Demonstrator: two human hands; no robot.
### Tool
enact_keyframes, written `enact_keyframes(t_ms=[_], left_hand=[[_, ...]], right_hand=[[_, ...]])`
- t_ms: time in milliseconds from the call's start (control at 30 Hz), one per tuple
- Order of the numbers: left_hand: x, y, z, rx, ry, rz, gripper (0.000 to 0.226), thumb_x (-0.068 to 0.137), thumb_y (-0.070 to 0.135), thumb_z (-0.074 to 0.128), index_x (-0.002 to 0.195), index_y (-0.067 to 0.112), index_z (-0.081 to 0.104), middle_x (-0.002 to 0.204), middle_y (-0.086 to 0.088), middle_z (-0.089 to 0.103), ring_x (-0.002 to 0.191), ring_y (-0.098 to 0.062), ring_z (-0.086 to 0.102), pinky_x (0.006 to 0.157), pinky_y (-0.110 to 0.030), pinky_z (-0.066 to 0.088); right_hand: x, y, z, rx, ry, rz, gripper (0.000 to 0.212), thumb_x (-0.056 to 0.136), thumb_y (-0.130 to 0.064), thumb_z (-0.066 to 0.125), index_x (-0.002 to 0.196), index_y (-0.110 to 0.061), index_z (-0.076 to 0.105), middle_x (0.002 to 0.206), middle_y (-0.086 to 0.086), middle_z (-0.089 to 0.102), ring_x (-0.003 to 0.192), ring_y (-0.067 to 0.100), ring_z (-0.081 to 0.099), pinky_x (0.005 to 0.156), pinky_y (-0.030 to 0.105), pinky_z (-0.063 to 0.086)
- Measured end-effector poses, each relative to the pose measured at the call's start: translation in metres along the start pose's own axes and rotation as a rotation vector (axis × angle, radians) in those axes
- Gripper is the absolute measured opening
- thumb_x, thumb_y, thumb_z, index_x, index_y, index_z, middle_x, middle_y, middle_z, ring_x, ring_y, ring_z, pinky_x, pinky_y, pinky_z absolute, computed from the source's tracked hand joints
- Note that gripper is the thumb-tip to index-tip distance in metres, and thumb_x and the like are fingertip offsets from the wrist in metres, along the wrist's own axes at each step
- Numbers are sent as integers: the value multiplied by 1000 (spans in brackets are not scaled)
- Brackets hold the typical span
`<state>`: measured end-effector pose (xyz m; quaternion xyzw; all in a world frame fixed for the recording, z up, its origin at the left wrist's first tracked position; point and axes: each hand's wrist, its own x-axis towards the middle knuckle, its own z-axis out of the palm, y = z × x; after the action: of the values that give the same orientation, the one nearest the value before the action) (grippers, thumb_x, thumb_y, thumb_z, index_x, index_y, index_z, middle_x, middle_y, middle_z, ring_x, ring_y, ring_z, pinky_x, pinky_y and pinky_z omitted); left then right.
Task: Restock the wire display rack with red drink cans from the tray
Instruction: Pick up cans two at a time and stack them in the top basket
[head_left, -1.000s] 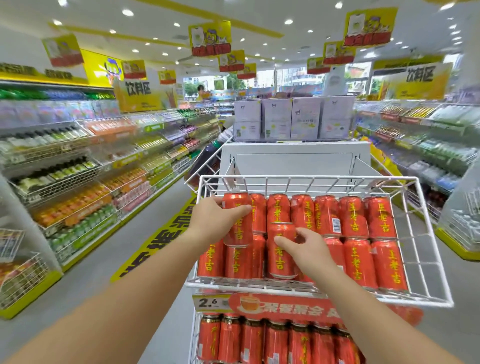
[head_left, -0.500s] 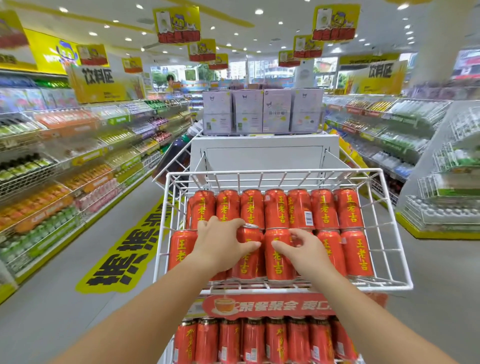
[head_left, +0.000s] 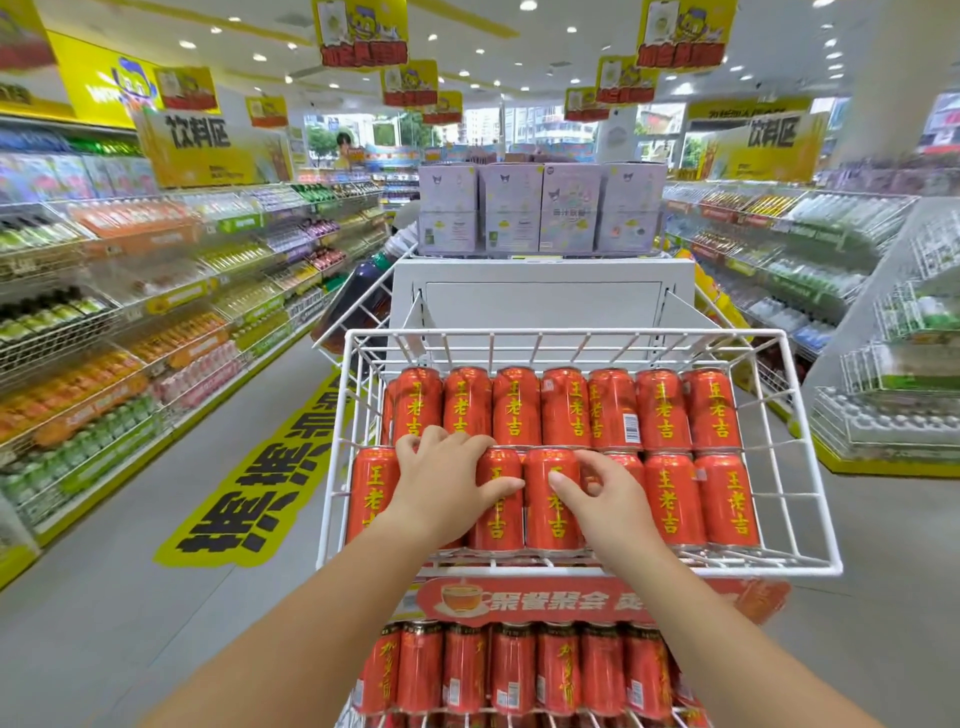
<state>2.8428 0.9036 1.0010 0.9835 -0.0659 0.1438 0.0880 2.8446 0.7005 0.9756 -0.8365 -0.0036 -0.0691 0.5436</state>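
Note:
A white wire basket (head_left: 571, 335) on the display rack holds two rows of red drink cans (head_left: 563, 410) with yellow lettering. My left hand (head_left: 447, 478) lies over a front-row can near the left end, fingers curled over its top and thumb stretched right across the neighbouring can. Just right of it, my right hand (head_left: 608, 499) has its fingers curled over the top of another front-row can, and its thumb touches the can (head_left: 550, 519) between my hands. Below a red banner (head_left: 571, 600), a lower shelf is packed with more red cans (head_left: 514, 670). No tray is in view.
Stocked drink shelves (head_left: 130, 312) line the aisle on the left and more shelves (head_left: 779, 249) on the right. A white wire rack (head_left: 893, 374) stands at the right. Purple boxes (head_left: 540, 208) sit on a white unit behind the basket. A yellow floor sticker (head_left: 260, 493) lies left.
My left hand came down from the back row to the front row with a can, filling the gap there. My right hand shifted slightly right along the front row.

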Motion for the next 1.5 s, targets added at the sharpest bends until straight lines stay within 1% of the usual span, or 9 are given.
enact_keyframes(t_ms=[233,500,733,900,1000,1167,1233,1367,1500], left_hand=[[-5,6,-4,131,-35,33,75,93,75,31,152,28,36,149,4,49,138,-25,36,114,-52,20],[-33,3,-8,285,-70,67,99,84,78,31,162,24,4,170,-12,5,155,-32,7,123,-56,10],[-76,6,-12,316,-108,73,96,87,75,31,162,25,-1,170,-12,-8,156,-32,-7,124,-58,3],[-106,3,-14,276,-85,110,95,86,74,34,162,26,3,170,-11,-5,156,-34,-2,123,-59,4],[-132,-3,-5,271,-58,127,90,86,65,36,162,23,12,170,-14,4,156,-36,6,122,-62,11],[-185,-1,37,215,-30,184,87,80,48,54,157,16,31,166,-21,21,151,-41,24,117,-64,24],[-210,5,62,194,-38,192,86,81,48,54,157,14,31,165,-22,22,151,-41,24,116,-65,26],[-263,12,114,162,-147,186,90,82,50,54,159,14,24,166,-21,18,152,-40,21,119,-63,22],[-311,7,177,135,-267,150,91,76,49,57,156,12,34,163,-22,30,149,-41,30,117,-64,28]], right_hand=[[-2,-4,-4,-167,-61,-22,64,93,-51,61,149,-25,43,150,1,49,135,20,49,109,39,44],[-2,-11,-27,-868,-11,-390,86,89,-72,40,155,-18,29,151,4,42,138,24,40,115,42,33],[-32,-6,-37,-1113,-129,-426,90,89,-75,23,160,-22,11,168,11,13,154,30,12,125,50,11],[-71,6,-37,-1131,-150,-390,90,87,-75,9,161,-26,0,169,8,-3,156,28,-4,125,51,4],[-100,15,-35,-1174,-141,-381,86,90,-72,10,161,-26,-1,169,10,-6,155,29,-6,125,51,5],[-157,55,-18,-1201,-131,-372,84,91,-64,20,159,-15,22,166,16,17,153,33,16,123,51,18],[-180,80,-10,-1192,-158,-351,84,91,-63,22,159,-15,20,167,15,16,153,33,17,123,50,17],[-220,139,5,-1205,-281,-288,83,91,-62,18,161,-16,14,168,15,9,155,32,10,125,50,14],[-249,215,25,-1186,-367,-226,83,88,-59,31,155,-11,33,162,20,27,149,38,27,119,52,28]])
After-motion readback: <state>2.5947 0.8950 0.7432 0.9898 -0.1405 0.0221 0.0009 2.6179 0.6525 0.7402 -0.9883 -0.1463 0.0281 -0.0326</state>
